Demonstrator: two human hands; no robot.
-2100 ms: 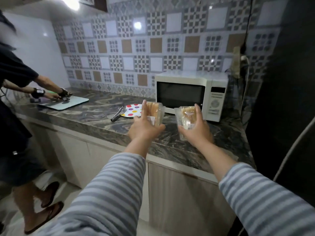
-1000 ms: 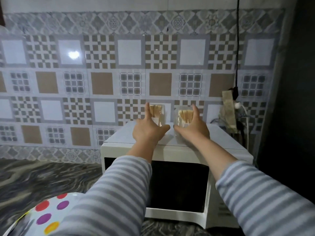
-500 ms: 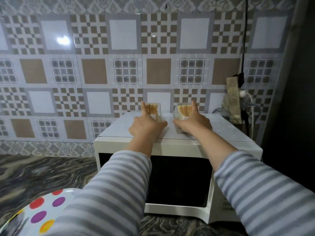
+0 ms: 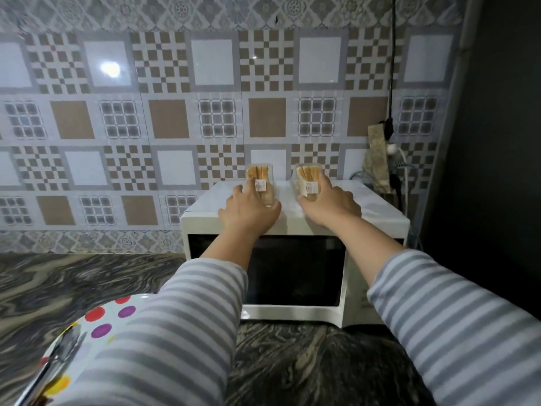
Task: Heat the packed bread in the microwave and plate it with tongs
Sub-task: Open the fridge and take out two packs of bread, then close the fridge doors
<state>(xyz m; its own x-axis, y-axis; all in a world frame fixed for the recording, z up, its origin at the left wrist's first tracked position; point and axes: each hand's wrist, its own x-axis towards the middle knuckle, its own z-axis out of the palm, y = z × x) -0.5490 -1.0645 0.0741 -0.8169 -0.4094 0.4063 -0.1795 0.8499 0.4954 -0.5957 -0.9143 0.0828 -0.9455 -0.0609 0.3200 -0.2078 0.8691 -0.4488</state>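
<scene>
White microwave top: both hands clasp bread packs near its front edge.

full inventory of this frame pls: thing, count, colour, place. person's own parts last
microwave: 1, white with dark door, door shut, on the counter against the wall
bread packs: 2, clear wrap over tan slices, white labels, side by side on top of the microwave
plate: 1, white with coloured dots, bottom left on the counter, partly behind the left sleeve
tongs: 1, metallic, lying on the plate, only partly in frame
counter: 1, dark swirled stone, runs across the foreground
wall tiles: grey, white and brown patterns, behind the microwave
cables and plugs: several, black and white, on the wall to the right of the microwave
left hand: on the left pack
right hand: on the right pack
sleeves: 2, grey-and-white striped
</scene>
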